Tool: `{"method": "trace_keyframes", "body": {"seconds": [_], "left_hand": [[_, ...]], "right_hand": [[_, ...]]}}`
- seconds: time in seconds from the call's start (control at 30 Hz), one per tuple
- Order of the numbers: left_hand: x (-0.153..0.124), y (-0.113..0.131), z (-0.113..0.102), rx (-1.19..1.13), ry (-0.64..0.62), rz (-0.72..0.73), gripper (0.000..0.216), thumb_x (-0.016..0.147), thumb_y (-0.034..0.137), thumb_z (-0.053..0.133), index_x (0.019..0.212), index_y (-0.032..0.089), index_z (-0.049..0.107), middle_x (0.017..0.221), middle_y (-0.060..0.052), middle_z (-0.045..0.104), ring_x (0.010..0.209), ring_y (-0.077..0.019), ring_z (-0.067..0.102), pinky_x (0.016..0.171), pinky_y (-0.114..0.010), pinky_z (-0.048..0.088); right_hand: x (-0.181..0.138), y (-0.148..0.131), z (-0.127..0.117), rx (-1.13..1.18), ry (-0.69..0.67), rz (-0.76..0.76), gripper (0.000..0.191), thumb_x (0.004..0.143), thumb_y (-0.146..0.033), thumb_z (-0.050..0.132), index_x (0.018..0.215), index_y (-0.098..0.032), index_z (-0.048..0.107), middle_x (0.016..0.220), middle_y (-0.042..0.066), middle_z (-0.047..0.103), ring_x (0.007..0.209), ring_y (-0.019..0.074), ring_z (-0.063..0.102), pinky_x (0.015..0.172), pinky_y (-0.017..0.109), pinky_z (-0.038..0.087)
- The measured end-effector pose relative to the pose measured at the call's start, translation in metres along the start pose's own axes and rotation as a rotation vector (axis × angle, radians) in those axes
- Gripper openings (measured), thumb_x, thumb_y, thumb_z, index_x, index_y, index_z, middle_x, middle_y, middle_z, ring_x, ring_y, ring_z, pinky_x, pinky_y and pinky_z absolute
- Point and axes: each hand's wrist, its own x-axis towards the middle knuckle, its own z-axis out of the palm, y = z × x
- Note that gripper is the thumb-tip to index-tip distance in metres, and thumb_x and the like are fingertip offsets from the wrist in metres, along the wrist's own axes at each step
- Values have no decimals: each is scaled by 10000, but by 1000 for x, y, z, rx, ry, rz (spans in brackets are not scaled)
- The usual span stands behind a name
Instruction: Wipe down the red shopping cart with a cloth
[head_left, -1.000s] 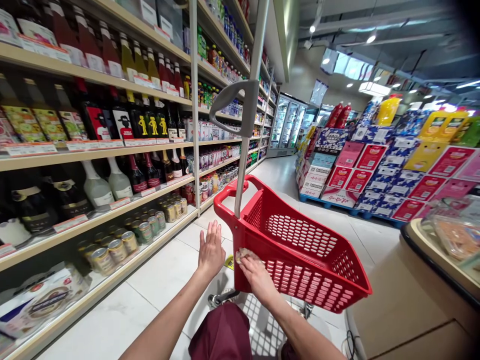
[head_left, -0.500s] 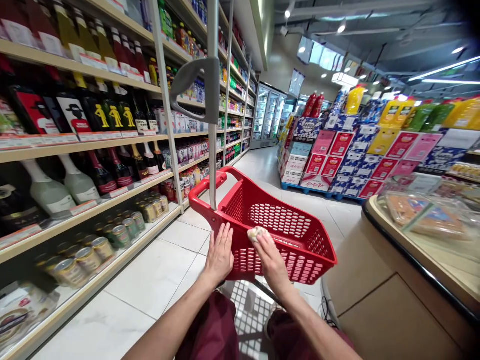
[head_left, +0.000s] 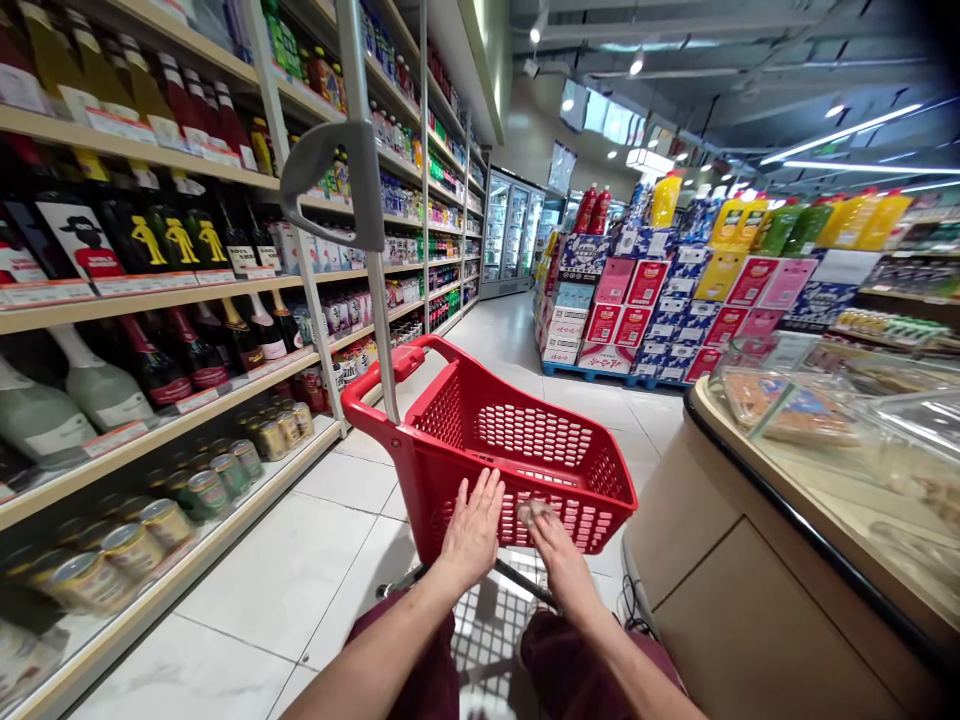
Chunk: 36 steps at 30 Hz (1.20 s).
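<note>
A red plastic shopping basket (head_left: 525, 440) on wheels stands tilted in the aisle in front of me, with a grey pull handle (head_left: 352, 190) rising from its left end. My left hand (head_left: 472, 525) lies flat against the basket's near wall, fingers spread. My right hand (head_left: 551, 540) presses a small pale cloth (head_left: 532, 510) against the same wall, a little to the right. My dark red trousers show at the bottom of the view.
Shelves of wine bottles (head_left: 157, 240) and tins (head_left: 150, 500) run along the left. A curved beige counter (head_left: 750, 520) with packed food stands close on the right. Stacked cartons (head_left: 660, 310) fill the aisle's far right; fridges (head_left: 510, 230) stand at the end.
The basket has swung leftward in view. My left hand went from hovering beside it to resting flat on its wall. My right hand with the cloth slid along the wall.
</note>
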Motion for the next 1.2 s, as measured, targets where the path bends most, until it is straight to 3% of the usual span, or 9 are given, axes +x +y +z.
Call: {"method": "trace_keyframes", "body": {"seconds": [0.1, 0.23, 0.4, 0.57, 0.67, 0.77, 0.9, 1.07, 1.2], "left_hand": [[2, 12, 6, -5, -39, 44, 669, 705, 114, 422, 1350, 74, 250, 1441, -126, 233, 1351, -220, 68, 1075, -460, 142], [9, 29, 10, -18, -60, 62, 653, 716, 114, 411, 1348, 73, 254, 1443, -126, 224, 1351, -224, 62, 1074, -472, 138], [20, 47, 13, -30, -97, 155, 632, 745, 136, 394, 1354, 70, 238, 1454, -114, 191, 1352, -226, 26, 1075, -467, 127], [32, 58, 13, -49, -117, 185, 626, 762, 167, 404, 1355, 72, 231, 1457, -132, 166, 1352, -232, 38, 1072, -480, 124], [36, 64, 16, -59, -124, 200, 646, 743, 151, 412, 1356, 71, 227, 1459, -133, 151, 1352, -233, 17, 1071, -488, 118], [38, 68, 18, -76, -145, 224, 648, 744, 161, 414, 1357, 74, 225, 1460, -131, 144, 1352, -236, 9, 1069, -496, 114], [40, 71, 18, -85, -168, 215, 627, 763, 182, 403, 1354, 62, 229, 1457, -139, 152, 1352, -241, 26, 1064, -504, 119], [40, 71, 18, -74, -169, 240, 624, 777, 188, 389, 1363, 70, 210, 1458, -127, 163, 1352, -237, 27, 1070, -488, 116], [41, 67, 17, -59, -177, 208, 606, 782, 185, 382, 1356, 68, 229, 1455, -133, 171, 1352, -240, 32, 1066, -499, 113]], "right_hand": [[-10, 7, -6, 11, -19, 41, 578, 825, -18, 328, 1326, -306, 323, 1352, 19, 408, 1262, 148, 334, 1016, 382, 377], [-6, 17, -22, -25, 68, 94, 585, 822, -6, 299, 1339, -279, 303, 1386, 49, 355, 1284, 178, 291, 1034, 441, 335], [-20, 27, -26, -44, -32, 75, 568, 825, -23, 327, 1318, -305, 347, 1339, 23, 428, 1245, 142, 361, 986, 352, 412], [-34, 44, -39, -88, 82, 155, 586, 806, -8, 317, 1329, -271, 339, 1369, 43, 383, 1264, 185, 332, 1007, 423, 383], [-49, 54, -44, -145, 31, 182, 627, 778, 24, 298, 1314, -293, 362, 1331, 29, 439, 1230, 167, 387, 953, 361, 449], [-57, 60, -51, -151, -13, 173, 641, 777, 16, 306, 1330, -308, 328, 1332, 26, 439, 1221, 162, 402, 941, 352, 457], [-55, 69, -57, -169, 102, 215, 662, 766, 18, 305, 1350, -291, 287, 1369, 35, 388, 1256, 184, 350, 994, 410, 395], [-73, 73, -49, -222, 40, 255, 687, 700, 38, 281, 1270, -314, 436, 1240, 8, 536, 1145, 156, 491, 855, 303, 509], [-66, 75, -58, -172, 93, 318, 679, 689, 23, 302, 1295, -262, 414, 1323, 22, 450, 1205, 170, 427, 961, 358, 431]]}}
